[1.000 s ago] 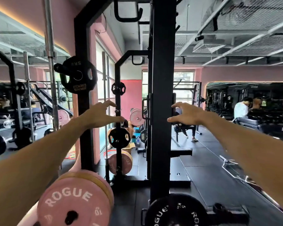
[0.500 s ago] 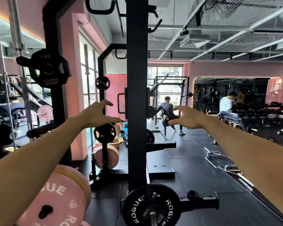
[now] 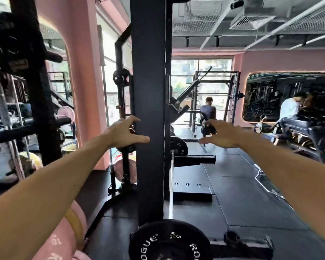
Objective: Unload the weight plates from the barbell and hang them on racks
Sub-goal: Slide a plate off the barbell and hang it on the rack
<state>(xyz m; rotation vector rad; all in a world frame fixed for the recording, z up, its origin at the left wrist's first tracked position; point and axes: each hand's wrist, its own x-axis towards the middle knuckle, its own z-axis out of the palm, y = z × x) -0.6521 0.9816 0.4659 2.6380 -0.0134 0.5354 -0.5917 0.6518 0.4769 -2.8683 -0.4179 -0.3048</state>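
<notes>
A black ROGUE plate (image 3: 169,241) sits on the near end of a barbell (image 3: 171,184) that runs away from me along the black rack upright (image 3: 148,91). A second black plate (image 3: 177,146) is on its far end. Pink plates (image 3: 64,241) hang at the bottom left. My left hand (image 3: 123,134) is stretched out with fingers spread, just left of the upright, holding nothing. My right hand (image 3: 220,134) reaches forward on the right of the upright, fingers spread and empty.
Black plates (image 3: 17,47) hang on a rack post at the upper left. A farther rack (image 3: 123,113) holds a small black plate (image 3: 120,77) and a pink plate (image 3: 124,170). One person sits by the window, another by a bench (image 3: 296,126). A curl bar (image 3: 266,182) lies on the floor.
My view has moved right and forward, so the upright and near black plate look larger. Both hands stay outstretched and empty, now flanking the upright more closely.
</notes>
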